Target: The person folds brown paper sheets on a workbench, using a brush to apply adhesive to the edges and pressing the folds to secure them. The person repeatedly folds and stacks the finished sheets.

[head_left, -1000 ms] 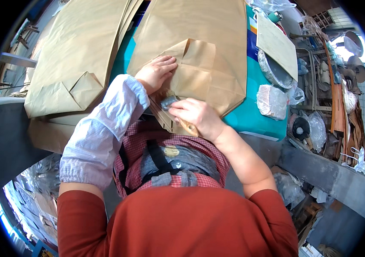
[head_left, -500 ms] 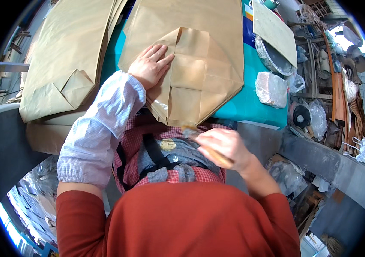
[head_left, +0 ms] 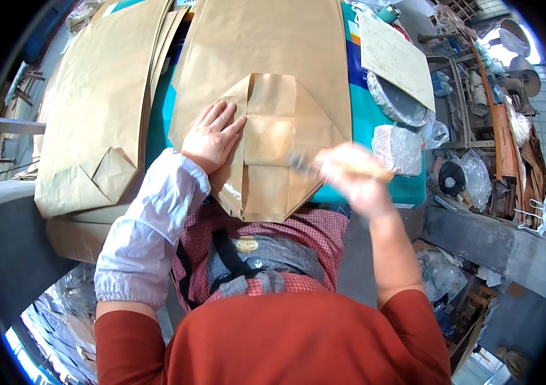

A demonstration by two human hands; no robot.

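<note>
Locate the brown kraft paper bag (head_left: 263, 106) at the upper centre of the frame, lying flat, apparently atop others, with the folded end (head_left: 269, 183) turned toward the lower edge. Note a glossy streak on the left flap (head_left: 226, 192) and a shinier area on the middle panel (head_left: 269, 138).

Find the flat brush (head_left: 298, 160) at frame centre, over the right part of the folded end; cannot confirm contact between bristles and paper. Moved within the past half second: up from below the bag's bottom edge; one second ago, at the left flap. Judge from this a shift of brushing from flap toward middle panel.

Right hand (head_left: 355, 178): closed around the wooden handle, motion-blurred. Left hand (head_left: 212, 138): open, palm down, fingers spread, still pressed on the left side of the folded end, apparently for steadying.

Outward, note the second stack of kraft bags (head_left: 96, 96) at upper left. At upper right, on the teal-printed surface (head_left: 361, 125), note the pale board (head_left: 394, 54) lying over the round basin (head_left: 407, 112), with the plastic-wrapped white block (head_left: 396, 149) just below.
</note>
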